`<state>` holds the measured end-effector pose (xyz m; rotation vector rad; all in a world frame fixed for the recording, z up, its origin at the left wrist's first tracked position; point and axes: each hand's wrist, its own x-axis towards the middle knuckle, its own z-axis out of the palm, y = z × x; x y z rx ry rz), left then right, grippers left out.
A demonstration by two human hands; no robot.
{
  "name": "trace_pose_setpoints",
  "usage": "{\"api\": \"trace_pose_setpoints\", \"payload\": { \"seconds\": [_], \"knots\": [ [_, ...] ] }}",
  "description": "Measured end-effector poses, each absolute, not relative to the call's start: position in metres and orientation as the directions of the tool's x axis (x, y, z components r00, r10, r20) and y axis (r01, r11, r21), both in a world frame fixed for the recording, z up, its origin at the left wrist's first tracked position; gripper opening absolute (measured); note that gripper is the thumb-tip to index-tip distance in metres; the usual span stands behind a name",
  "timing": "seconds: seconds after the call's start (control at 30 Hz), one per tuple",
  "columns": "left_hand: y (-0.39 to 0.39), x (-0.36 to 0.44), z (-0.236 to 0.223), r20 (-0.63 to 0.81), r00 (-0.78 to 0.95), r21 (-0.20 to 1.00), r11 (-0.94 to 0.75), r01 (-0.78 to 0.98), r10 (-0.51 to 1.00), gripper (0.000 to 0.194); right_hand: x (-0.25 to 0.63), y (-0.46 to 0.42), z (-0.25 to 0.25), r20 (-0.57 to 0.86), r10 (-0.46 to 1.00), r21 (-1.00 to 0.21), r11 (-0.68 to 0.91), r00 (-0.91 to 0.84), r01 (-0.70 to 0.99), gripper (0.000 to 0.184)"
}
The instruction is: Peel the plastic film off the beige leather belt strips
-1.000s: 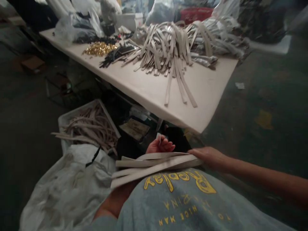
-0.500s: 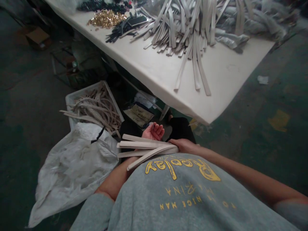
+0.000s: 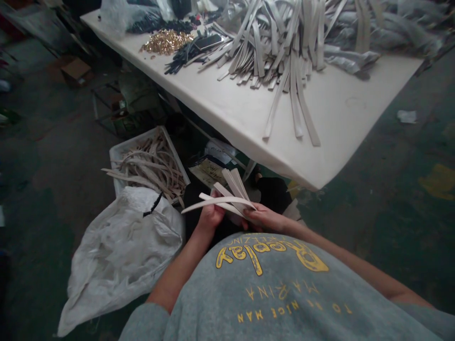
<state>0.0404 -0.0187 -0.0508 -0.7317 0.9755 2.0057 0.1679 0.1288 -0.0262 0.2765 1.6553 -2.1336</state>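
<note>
Several pale beige flat straps point(image 3: 232, 187) fan out in front of my belly, some pointing up and away, others to the left. My right hand point(image 3: 265, 216) is closed around their gathered right ends. On the other side, my left hand point(image 3: 212, 214) is closed at the straps, its fingers partly hidden behind them. One curved strap point(image 3: 199, 204) passes over my left hand, and its free end sticks out to the left.
A white table point(image 3: 309, 163) ahead carries a heap of grey straps point(image 3: 263, 52), gold metal pieces point(image 3: 167, 41) and dark straps point(image 3: 174, 62). At left are a white bin point(image 3: 115, 154) of beige straps and a white plastic sack point(image 3: 121, 246). A cardboard box point(image 3: 76, 72) lies farther off.
My left hand has come up from beneath the straps and now grips among them. The straps have swung from pointing left to fanning upward. The view has shifted slightly.
</note>
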Motion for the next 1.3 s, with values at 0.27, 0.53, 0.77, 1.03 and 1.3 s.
{"api": "trace_pose_setpoints", "payload": {
  "seconds": [0.27, 0.53, 0.77, 1.03, 1.3],
  "knots": [
    [-0.026, 0.042, -0.046, -0.795, -0.494, 0.281, -0.509, -0.814, 0.353, 0.016, 0.205, 0.155, -0.023, -0.563, -0.078, -0.734, -0.412, -0.823, 0.541, 0.042],
    [-0.024, 0.037, -0.033, -0.787, -0.49, 0.245, -0.538, -0.806, 0.376, 0.02, 0.214, 0.156, -0.038, -0.594, 0.02, -0.782, -0.248, -0.804, 0.572, 0.041],
    [-0.028, 0.037, -0.028, -0.775, -0.478, 0.266, -0.473, -0.84, 0.413, 0.019, 0.208, 0.156, -0.032, -0.613, 0.048, -0.782, -0.175, -0.788, 0.598, 0.033],
    [-0.026, 0.041, -0.028, -0.777, -0.493, 0.362, -0.364, -0.858, 0.392, 0.02, 0.205, 0.149, -0.033, -0.56, 0.187, -0.825, -0.037, -0.807, 0.564, 0.034],
    [-0.021, 0.058, -0.053, -0.787, -0.483, 0.411, -0.256, -0.875, 0.383, 0.009, 0.197, 0.141, -0.04, -0.395, 0.243, -0.89, 0.138, -0.886, 0.435, 0.024]
  ]
}}
